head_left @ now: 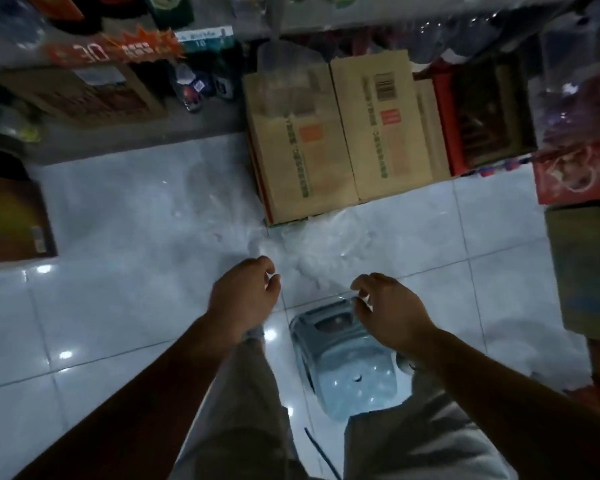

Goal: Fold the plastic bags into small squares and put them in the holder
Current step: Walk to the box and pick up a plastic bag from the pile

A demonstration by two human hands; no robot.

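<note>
A clear plastic bag (312, 252), blurred and crumpled, hangs in front of me over the tiled floor. It spreads from my hands toward the cardboard boxes. My left hand (246, 294) has its fingers curled at the bag's left edge and seems to grip it. My right hand (387, 308) pinches the bag's right edge between thumb and fingertips. The two hands are level and a short gap apart. I see no holder that I can make out.
A pale blue plastic stool (347, 362) stands on the floor between my legs, below the hands. Brown cardboard boxes (340, 136) lean against shelving straight ahead. Red cartons (572, 171) sit at the right and a dark box (11, 220) at the left.
</note>
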